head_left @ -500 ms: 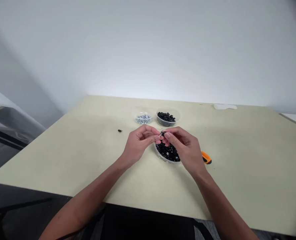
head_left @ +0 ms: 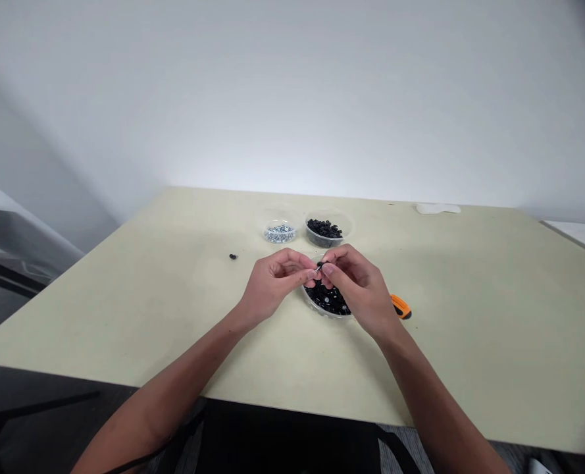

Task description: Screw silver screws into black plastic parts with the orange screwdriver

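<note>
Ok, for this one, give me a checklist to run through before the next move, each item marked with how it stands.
1. Left hand pinching the metal part: ok, held at the fingertips.
2. Right hand pinching the black part: ok, held between thumb and fingers.
3. Metal part fully seated in the black part: cannot tell, fingers cover the join.
4. Front tub upright below the hands: ok.
5. All loose bits inside tubs: not ok, a black piece lies on the table.
6. Orange tool clear of the right hand: cannot tell, partly hidden by it.
</note>
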`<state>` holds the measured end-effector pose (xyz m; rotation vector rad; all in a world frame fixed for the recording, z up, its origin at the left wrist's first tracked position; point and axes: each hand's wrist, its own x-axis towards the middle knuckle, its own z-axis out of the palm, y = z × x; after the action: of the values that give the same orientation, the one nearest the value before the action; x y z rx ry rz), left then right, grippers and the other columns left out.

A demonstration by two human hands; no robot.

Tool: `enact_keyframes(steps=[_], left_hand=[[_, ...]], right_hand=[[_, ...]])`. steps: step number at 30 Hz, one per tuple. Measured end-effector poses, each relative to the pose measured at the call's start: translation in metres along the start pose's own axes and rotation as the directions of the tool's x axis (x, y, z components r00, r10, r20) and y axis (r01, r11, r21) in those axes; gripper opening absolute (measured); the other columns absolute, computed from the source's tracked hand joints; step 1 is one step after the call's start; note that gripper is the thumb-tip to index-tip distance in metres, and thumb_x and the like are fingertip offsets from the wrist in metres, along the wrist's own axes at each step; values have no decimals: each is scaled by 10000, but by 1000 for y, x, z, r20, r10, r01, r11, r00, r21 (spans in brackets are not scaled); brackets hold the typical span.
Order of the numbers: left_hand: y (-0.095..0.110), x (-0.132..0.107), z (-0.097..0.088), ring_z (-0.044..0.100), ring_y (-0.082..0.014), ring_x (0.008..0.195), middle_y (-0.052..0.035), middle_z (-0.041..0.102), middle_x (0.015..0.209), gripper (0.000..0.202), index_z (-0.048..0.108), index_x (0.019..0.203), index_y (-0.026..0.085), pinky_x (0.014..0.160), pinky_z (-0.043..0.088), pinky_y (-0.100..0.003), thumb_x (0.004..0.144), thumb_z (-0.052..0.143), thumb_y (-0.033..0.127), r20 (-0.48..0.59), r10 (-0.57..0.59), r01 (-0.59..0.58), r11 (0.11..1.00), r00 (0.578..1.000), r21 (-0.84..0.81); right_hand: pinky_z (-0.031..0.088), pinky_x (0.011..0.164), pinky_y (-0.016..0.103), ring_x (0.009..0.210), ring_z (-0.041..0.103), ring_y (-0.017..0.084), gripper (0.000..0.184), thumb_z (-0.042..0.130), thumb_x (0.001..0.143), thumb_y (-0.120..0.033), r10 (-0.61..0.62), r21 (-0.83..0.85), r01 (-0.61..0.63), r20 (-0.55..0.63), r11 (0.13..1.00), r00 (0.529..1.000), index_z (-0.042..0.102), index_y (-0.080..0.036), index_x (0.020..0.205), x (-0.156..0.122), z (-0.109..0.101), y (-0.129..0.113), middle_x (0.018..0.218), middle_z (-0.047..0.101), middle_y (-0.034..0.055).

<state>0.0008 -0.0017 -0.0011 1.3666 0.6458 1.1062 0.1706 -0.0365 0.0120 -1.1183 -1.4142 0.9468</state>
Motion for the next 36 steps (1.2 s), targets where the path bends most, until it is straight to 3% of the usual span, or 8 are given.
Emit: enact_keyframes(steps=[8, 19, 26, 31, 36], left_hand=[[-3, 0, 1, 688, -147, 729, -12, 712, 757, 166, 686, 870, 190, 747, 549, -293, 807, 775, 316, -42, 21, -21, 1000, 999, 4], [-4, 0, 1, 689, -135, 768, -9, 728, 822, 208, 707, 1023, 199, 793, 561, -277, 841, 746, 291, -57, 43, -42, 999, 997, 15], [-3, -1, 1, 698, -140, 801, -16, 735, 871, 167, 716, 990, 205, 810, 567, -276, 846, 737, 287, -78, 29, -22, 996, 997, 87], [-3, -1, 1, 695, -129, 788, -2, 726, 839, 159, 701, 965, 202, 794, 569, -257, 842, 744, 293, -94, 46, -37, 995, 994, 93], [-4, 0, 1, 700, -134, 761, 0, 730, 822, 135, 715, 932, 203, 781, 572, -265, 825, 759, 272, -86, 27, -20, 996, 996, 82]], right_hand=[[472, 711, 288, 811, 615, 159, 84, 643, 900, -322, -85, -73, 84, -9, 994, 996, 665, -257, 949, -1, -3, 2, 901, 648, 12], [531, 757, 305, 866, 693, 174, 84, 641, 909, -301, -139, -114, 130, -68, 985, 988, 679, -249, 965, -3, 1, 2, 965, 717, 19], [555, 793, 306, 884, 704, 162, 71, 630, 920, -274, -176, -202, 159, -73, 967, 982, 668, -259, 977, -4, 1, 5, 987, 730, 3], [568, 859, 329, 945, 717, 175, 144, 674, 889, -259, -174, -152, 168, -27, 974, 984, 682, -256, 1032, -5, 2, 3, 1053, 743, 15], [567, 757, 315, 838, 720, 174, 72, 681, 889, -300, -169, -189, 151, -80, 970, 982, 714, -258, 937, -5, 0, 7, 957, 762, 7]])
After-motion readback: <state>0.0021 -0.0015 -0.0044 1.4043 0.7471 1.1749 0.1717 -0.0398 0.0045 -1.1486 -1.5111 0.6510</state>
